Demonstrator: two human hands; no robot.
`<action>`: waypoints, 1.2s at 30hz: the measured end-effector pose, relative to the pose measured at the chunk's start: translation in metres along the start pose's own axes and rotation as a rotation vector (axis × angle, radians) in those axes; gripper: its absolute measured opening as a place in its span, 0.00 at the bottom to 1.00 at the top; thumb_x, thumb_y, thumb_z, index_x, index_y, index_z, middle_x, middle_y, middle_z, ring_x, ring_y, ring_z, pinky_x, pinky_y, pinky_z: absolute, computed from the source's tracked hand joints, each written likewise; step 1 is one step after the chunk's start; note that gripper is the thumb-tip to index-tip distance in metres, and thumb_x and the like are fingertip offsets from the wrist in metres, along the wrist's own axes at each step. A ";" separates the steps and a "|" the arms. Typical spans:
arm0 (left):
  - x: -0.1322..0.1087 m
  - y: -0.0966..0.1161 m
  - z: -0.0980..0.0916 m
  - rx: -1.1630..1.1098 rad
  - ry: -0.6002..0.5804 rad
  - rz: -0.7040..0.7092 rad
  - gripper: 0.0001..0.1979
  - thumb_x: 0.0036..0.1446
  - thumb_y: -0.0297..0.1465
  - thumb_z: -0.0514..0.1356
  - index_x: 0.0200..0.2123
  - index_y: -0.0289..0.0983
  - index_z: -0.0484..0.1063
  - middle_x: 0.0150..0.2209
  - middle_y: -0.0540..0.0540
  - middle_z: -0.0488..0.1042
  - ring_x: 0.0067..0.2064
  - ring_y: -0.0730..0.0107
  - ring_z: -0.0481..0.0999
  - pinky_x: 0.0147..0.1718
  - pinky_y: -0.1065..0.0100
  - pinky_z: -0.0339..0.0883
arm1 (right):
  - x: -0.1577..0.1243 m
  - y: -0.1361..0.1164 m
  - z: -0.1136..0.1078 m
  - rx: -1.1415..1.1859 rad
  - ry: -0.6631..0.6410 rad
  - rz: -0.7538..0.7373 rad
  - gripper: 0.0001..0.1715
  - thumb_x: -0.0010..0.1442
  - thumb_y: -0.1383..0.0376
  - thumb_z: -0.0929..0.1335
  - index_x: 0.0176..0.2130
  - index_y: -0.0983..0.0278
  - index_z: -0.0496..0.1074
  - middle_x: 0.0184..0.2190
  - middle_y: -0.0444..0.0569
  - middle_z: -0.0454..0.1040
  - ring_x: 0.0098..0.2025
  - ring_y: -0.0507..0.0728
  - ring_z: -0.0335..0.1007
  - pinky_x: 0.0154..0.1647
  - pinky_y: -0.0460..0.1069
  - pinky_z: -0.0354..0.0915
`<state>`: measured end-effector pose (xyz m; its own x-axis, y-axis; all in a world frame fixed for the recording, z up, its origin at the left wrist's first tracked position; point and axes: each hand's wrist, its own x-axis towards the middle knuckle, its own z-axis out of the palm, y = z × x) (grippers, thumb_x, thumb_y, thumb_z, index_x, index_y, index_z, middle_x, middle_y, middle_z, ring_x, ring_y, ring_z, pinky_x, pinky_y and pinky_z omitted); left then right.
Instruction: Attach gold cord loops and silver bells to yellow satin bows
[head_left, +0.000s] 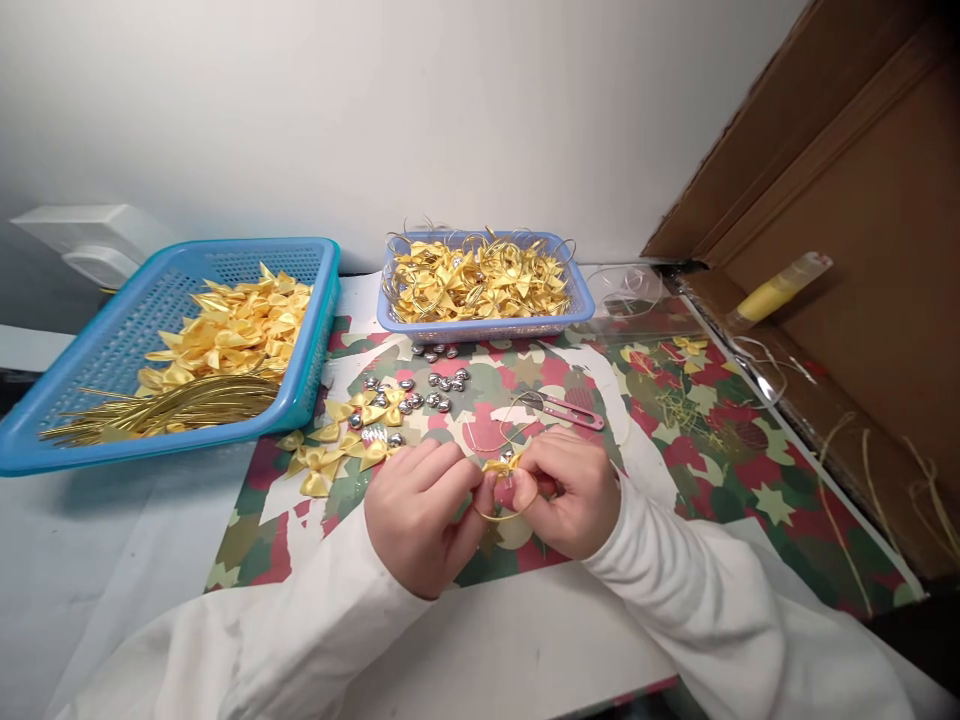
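My left hand (pixel 424 510) and my right hand (pixel 568 492) meet over the patterned sheet, fingers pinched. Between their fingertips is a small yellow ribbon bow (pixel 501 466) with a silver bell (pixel 507 455) at it. A gold cord (pixel 504 518) loops below the bow from one hand to the other. My right fingers grip the bow, and my left thumb and forefinger pinch the cord beside it; the fingertips partly hide both. Just beyond the hands lie pink thread snips (pixel 564 410). Loose yellow bows (pixel 315 468) and silver bells (pixel 445 382) are scattered to the left.
A blue basket (pixel 90 325) at left holds yellow bows and gold cords. At the back, a smaller basket (pixel 480 329) contains bows with looped cords. Cord scraps (pixel 686 410) litter the sheet's right side. A cardboard wall (pixel 847 190) with a yellow tube (pixel 780 290) borders the right.
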<state>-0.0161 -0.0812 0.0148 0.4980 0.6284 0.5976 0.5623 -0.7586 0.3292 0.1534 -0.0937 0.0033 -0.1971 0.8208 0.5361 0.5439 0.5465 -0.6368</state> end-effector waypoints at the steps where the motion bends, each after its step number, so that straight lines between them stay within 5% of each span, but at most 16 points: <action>1: 0.000 -0.001 0.000 0.006 0.009 0.006 0.12 0.53 0.23 0.58 0.19 0.38 0.61 0.17 0.51 0.60 0.21 0.72 0.56 0.20 0.68 0.50 | 0.000 0.000 -0.001 -0.008 0.013 0.000 0.14 0.53 0.71 0.62 0.19 0.61 0.56 0.14 0.38 0.52 0.18 0.49 0.49 0.25 0.46 0.53; 9: 0.001 -0.005 -0.004 0.059 0.044 0.033 0.15 0.51 0.22 0.58 0.18 0.39 0.57 0.17 0.54 0.55 0.20 0.73 0.52 0.19 0.68 0.48 | 0.002 0.002 -0.004 -0.041 0.073 0.015 0.14 0.51 0.72 0.62 0.19 0.61 0.55 0.14 0.38 0.51 0.18 0.49 0.48 0.23 0.46 0.53; 13: 0.003 -0.004 -0.005 -0.109 -0.028 -0.015 0.10 0.48 0.23 0.57 0.21 0.39 0.59 0.19 0.52 0.59 0.21 0.73 0.56 0.20 0.69 0.51 | 0.000 0.002 -0.003 -0.021 0.009 -0.009 0.13 0.52 0.71 0.61 0.19 0.61 0.55 0.14 0.37 0.52 0.18 0.49 0.47 0.24 0.46 0.53; 16: 0.007 -0.008 -0.007 -0.325 -0.134 -0.207 0.03 0.46 0.25 0.53 0.26 0.38 0.62 0.24 0.49 0.63 0.25 0.70 0.62 0.23 0.68 0.58 | 0.001 0.003 -0.003 -0.053 -0.063 -0.047 0.12 0.53 0.70 0.60 0.20 0.61 0.56 0.15 0.38 0.55 0.18 0.49 0.49 0.26 0.47 0.53; 20: 0.012 -0.012 -0.008 -0.599 -0.270 -0.562 0.06 0.54 0.28 0.50 0.27 0.37 0.65 0.22 0.50 0.67 0.23 0.72 0.66 0.22 0.70 0.62 | 0.002 0.005 -0.004 -0.158 -0.085 -0.106 0.11 0.52 0.70 0.60 0.20 0.61 0.56 0.14 0.39 0.57 0.19 0.50 0.50 0.27 0.49 0.50; 26: 0.012 -0.004 -0.004 -0.810 -0.523 -0.782 0.14 0.51 0.40 0.61 0.25 0.34 0.71 0.19 0.48 0.71 0.21 0.73 0.68 0.19 0.72 0.63 | 0.004 0.004 -0.005 -0.144 -0.128 -0.136 0.10 0.51 0.70 0.60 0.20 0.62 0.58 0.15 0.39 0.59 0.20 0.49 0.51 0.28 0.49 0.49; 32: 0.017 -0.007 -0.004 -1.118 -0.509 -0.951 0.18 0.46 0.44 0.65 0.20 0.34 0.71 0.15 0.49 0.69 0.18 0.75 0.66 0.17 0.72 0.62 | 0.006 0.008 -0.017 0.106 -0.104 0.140 0.07 0.56 0.66 0.60 0.26 0.63 0.62 0.20 0.41 0.62 0.22 0.50 0.57 0.28 0.47 0.55; 36: 0.017 -0.010 -0.002 -1.201 -0.542 -1.023 0.19 0.41 0.45 0.68 0.19 0.35 0.71 0.14 0.51 0.69 0.17 0.75 0.66 0.17 0.71 0.65 | 0.007 0.008 -0.017 0.268 -0.288 0.286 0.15 0.63 0.62 0.60 0.25 0.63 0.60 0.18 0.39 0.59 0.20 0.49 0.53 0.21 0.45 0.53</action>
<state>-0.0145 -0.0631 0.0235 0.5692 0.7040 -0.4249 0.1135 0.4445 0.8886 0.1708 -0.0865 0.0112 -0.3089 0.9362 0.1674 0.3873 0.2846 -0.8769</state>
